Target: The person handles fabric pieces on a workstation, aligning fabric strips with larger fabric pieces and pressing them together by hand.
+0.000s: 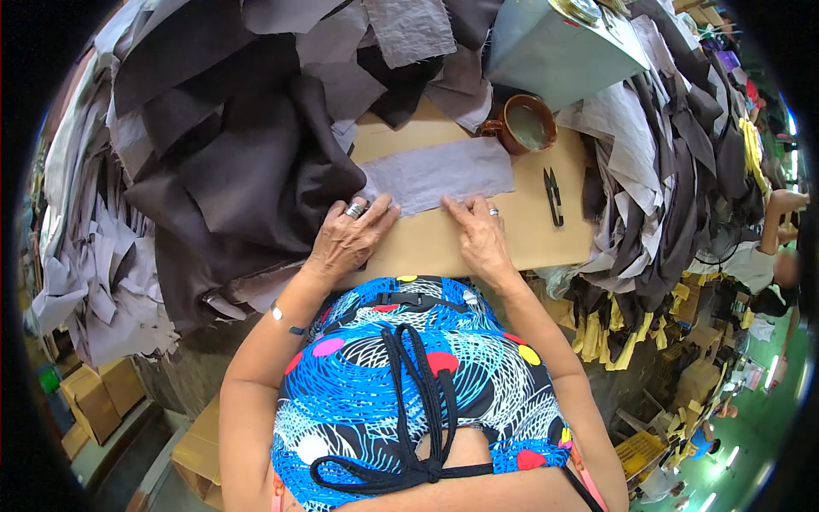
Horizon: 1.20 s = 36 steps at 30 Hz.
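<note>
A rectangular piece of light grey fabric [452, 173] with frayed edges lies on the tan board. My left hand [354, 235], with rings on a finger, is at its lower left corner, thumb and fingers closed on the edge. Dark brown fabric [256, 162] is heaped against that hand. Along the lower edge of the grey piece, my right hand [482, 239] rests palm down, its fingers stretched out and fingertips touching the edge. Black thread snips [554, 197] lie to the right of it. Behind them stands a brown mug [546, 136] with cloudy liquid inside.
A large metal can [559, 55] stands behind the mug. Stacks of grey and dark fabric hang at the left [94, 247] and right [657, 171]. Cardboard boxes [102, 397] sit at lower left. Other people are at far right, one with a raised arm [776, 209].
</note>
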### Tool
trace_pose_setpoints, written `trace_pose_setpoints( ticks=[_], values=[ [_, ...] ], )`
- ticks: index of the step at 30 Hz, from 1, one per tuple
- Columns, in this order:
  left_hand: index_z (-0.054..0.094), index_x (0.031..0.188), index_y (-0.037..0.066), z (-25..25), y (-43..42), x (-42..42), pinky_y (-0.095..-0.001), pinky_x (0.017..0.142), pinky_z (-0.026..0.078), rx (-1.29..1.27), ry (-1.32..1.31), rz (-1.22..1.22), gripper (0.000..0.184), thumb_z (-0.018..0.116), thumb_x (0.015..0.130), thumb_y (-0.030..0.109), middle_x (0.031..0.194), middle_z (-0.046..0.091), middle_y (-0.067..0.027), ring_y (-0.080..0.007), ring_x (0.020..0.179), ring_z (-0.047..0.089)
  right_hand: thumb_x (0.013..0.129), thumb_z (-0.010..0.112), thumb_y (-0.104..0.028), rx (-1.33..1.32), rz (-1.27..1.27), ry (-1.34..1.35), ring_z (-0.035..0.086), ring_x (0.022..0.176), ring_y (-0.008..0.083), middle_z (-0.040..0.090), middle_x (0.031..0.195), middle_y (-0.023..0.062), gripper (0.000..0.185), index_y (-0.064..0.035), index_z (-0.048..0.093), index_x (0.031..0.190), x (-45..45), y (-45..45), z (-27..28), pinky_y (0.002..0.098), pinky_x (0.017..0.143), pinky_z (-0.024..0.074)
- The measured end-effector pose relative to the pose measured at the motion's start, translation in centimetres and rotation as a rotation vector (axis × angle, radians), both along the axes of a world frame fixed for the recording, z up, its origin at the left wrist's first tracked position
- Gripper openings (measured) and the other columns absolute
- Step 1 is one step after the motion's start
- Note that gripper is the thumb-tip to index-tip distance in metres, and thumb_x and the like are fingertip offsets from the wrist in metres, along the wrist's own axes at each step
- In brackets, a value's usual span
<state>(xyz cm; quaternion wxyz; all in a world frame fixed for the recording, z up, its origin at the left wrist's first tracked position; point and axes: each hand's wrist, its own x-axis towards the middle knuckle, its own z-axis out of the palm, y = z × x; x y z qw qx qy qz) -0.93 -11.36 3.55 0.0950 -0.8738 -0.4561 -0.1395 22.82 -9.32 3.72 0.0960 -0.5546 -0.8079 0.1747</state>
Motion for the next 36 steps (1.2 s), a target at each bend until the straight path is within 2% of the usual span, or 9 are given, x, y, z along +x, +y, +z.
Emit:
trace_pose_setpoints(
  ticks=[4,7,10,13,14,17,20,32,36],
  values=[
    [0.059,0.100,0.014,0.1,-0.3,-0.7,-0.0292,0.065,0.042,-0.021,-0.040,-0.075,0.026,0.051,0.076,0.019,0.102,0.053,0.0005,-0.0152,0.082,0.053,0.072,0.050,-0.001,0.240,-0.009,-0.331,0.055,0.085,0.0259,0.053,0.098,0.0121,0.054,-0.0012,0.047,0.126,-0.8,-0.5,-0.3,0.0421,0.074,0.0394],
    [0.059,0.094,0.012,0.3,-0.3,-0.8,-0.0293,0.066,0.042,-0.018,-0.071,-0.094,0.023,0.053,0.074,0.019,0.100,0.053,-0.0005,-0.0148,0.082,0.053,0.074,0.050,-0.011,0.409,-0.006,-0.573,0.052,0.089,0.0223,0.054,0.094,0.0089,0.047,0.0048,0.051,0.119,-2.2,-1.6,-1.2,0.0376,0.080,0.0389],
    [0.059,0.092,0.011,0.3,-0.4,-0.8,-0.0294,0.067,0.043,-0.007,-0.100,-0.101,0.021,0.053,0.073,0.018,0.099,0.054,-0.0017,-0.0147,0.082,0.054,0.075,0.050,-0.014,0.200,0.153,-0.476,0.053,0.089,0.0215,0.055,0.098,0.0109,0.049,0.0036,0.051,0.120,-3.2,-1.8,-0.1,0.0395,0.085,0.0376],
    [0.058,0.092,0.009,0.5,-0.5,-0.9,-0.0300,0.069,0.044,-0.048,-0.133,-0.105,0.021,0.053,0.073,0.018,0.099,0.054,-0.0029,-0.0154,0.084,0.055,0.074,0.051,-0.015,0.391,0.154,-0.417,0.053,0.091,0.0203,0.055,0.101,0.0110,0.049,0.0036,0.052,0.119,-0.2,-0.6,-0.5,0.0403,0.087,0.0374],
    [0.058,0.092,0.009,0.4,-0.5,-1.0,-0.0305,0.071,0.045,-0.049,-0.151,-0.111,0.021,0.053,0.073,0.017,0.098,0.054,-0.0031,-0.0158,0.084,0.055,0.076,0.049,-0.008,0.402,0.078,-0.463,0.058,0.081,0.0230,0.055,0.095,0.0110,0.050,0.0024,0.046,0.125,-0.2,0.3,-0.4,0.0429,0.077,0.0392],
    [0.057,0.092,0.008,0.1,-0.6,-1.3,-0.0320,0.075,0.046,-0.056,-0.202,-0.125,0.021,0.053,0.073,0.016,0.097,0.054,-0.0038,-0.0171,0.085,0.056,0.076,0.050,-0.011,0.398,0.159,-0.584,0.055,0.088,0.0209,0.053,0.095,0.0068,0.052,-0.0020,0.045,0.127,-0.1,0.6,0.8,0.0426,0.079,0.0396],
    [0.057,0.091,0.007,-0.1,-0.7,-1.4,-0.0329,0.077,0.048,-0.071,-0.246,-0.133,0.020,0.054,0.072,0.014,0.094,0.054,-0.0046,-0.0182,0.085,0.056,0.077,0.050,-0.014,0.382,0.232,-0.585,0.053,0.093,0.0186,0.050,0.095,0.0044,0.053,-0.0043,0.044,0.129,-1.0,0.1,0.5,0.0414,0.080,0.0393],
    [0.056,0.083,0.007,-0.5,-0.9,-1.5,-0.0332,0.075,0.048,-0.120,-0.283,-0.130,0.016,0.058,0.069,0.015,0.080,0.048,-0.0048,-0.0195,0.080,0.055,0.081,0.046,-0.018,0.445,0.465,-0.486,0.053,0.089,0.0171,0.052,0.094,0.0051,0.052,-0.0035,0.043,0.131,-5.1,-1.3,-0.4,0.0395,0.083,0.0353],
    [0.056,0.081,0.008,-0.6,-0.8,-1.5,-0.0329,0.074,0.048,-0.113,-0.276,-0.134,0.015,0.058,0.069,0.015,0.080,0.048,-0.0045,-0.0194,0.079,0.055,0.080,0.049,-0.019,0.313,0.518,-0.352,0.051,0.095,0.0174,0.051,0.104,0.0047,0.054,-0.0033,0.044,0.131,-5.8,-1.5,-0.6,0.0408,0.086,0.0379]
  ],
)
